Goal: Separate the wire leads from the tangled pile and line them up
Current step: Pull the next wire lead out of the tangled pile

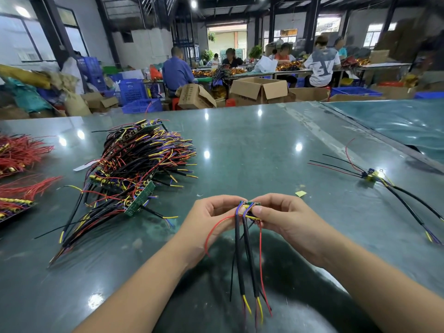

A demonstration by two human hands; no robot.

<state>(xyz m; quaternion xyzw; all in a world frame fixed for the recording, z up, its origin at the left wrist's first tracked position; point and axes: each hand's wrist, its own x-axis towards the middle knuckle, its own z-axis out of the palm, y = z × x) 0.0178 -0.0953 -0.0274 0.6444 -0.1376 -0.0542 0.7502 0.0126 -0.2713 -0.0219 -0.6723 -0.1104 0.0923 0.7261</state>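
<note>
Both forearms enter from 6 o'clock and meet at frame center. Left hand [211, 218] and right hand [280, 215] pinch a small green circuit board [248, 205] between thumbs and curled fingers, one hand at each end, raised a little over the tabletop [252, 145]. Board's wire leads [245, 255] hang toward 6 o'clock: two thick black sleeved leads with yellow and purple tips, thin black strands, one red lead straight down, another red lead looping across the left palm.

Tangled pile [134, 169] sits at 10 o'clock from the hands, well apart: many green boards with black, red, yellow and purple leads crossing in all directions, some black leads trailing toward 7 o'clock. Small white slip lies at the pile's left edge.

Separated leads [374, 179] lie at 2 o'clock near the right side of the tabletop, a small cluster of boards with thin black and red ends pointing to 9 o'clock and thick black sleeves running to 4 o'clock. How many boards are in it, cannot tell.

Red wire bundles [21, 152] sit at 9 o'clock at the left edge. Yellow scrap [300, 193] lies just past the right hand at 1 o'clock.

Far side, 12 o'clock: cardboard boxes [259, 88], blue crates [132, 91], seated people at long benches.
</note>
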